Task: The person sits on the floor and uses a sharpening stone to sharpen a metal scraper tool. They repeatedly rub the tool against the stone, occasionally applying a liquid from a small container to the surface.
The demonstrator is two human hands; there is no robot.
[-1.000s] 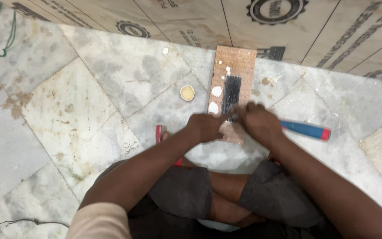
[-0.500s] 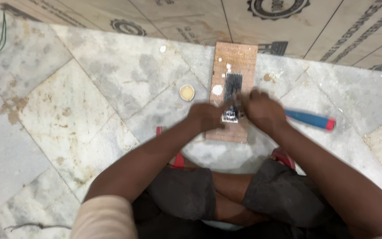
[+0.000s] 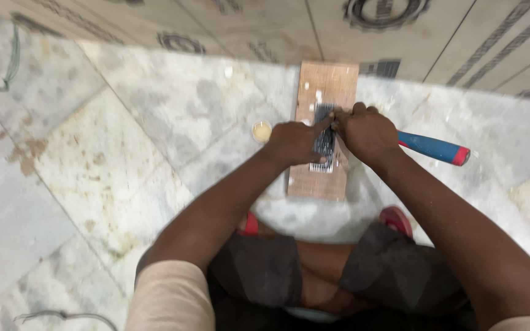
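A narrow wooden board [image 3: 329,79] lies on the marble floor in front of me. A dark grey ridged rectangular piece [image 3: 324,140] rests on its middle. My left hand [image 3: 294,141] presses on the piece's left side, its forefinger stretched toward the top end. My right hand [image 3: 366,132] is closed, its fingertips pinching the piece's upper right corner. The two hands touch at the fingertips. A tool with a blue and red handle [image 3: 433,148] lies on the floor just behind my right wrist; its working end is hidden by the hand.
A small round cap with yellowish stuff [image 3: 262,130] sits left of the board. Printed cardboard sheets [image 3: 246,24] cover the floor beyond. Green wire [image 3: 8,64] lies far left. My knees and red sandals [image 3: 397,219] are near the board's close end.
Both hands have slid along the dark piece from its near end toward its far end. The board and the blue-handled tool stay in place.
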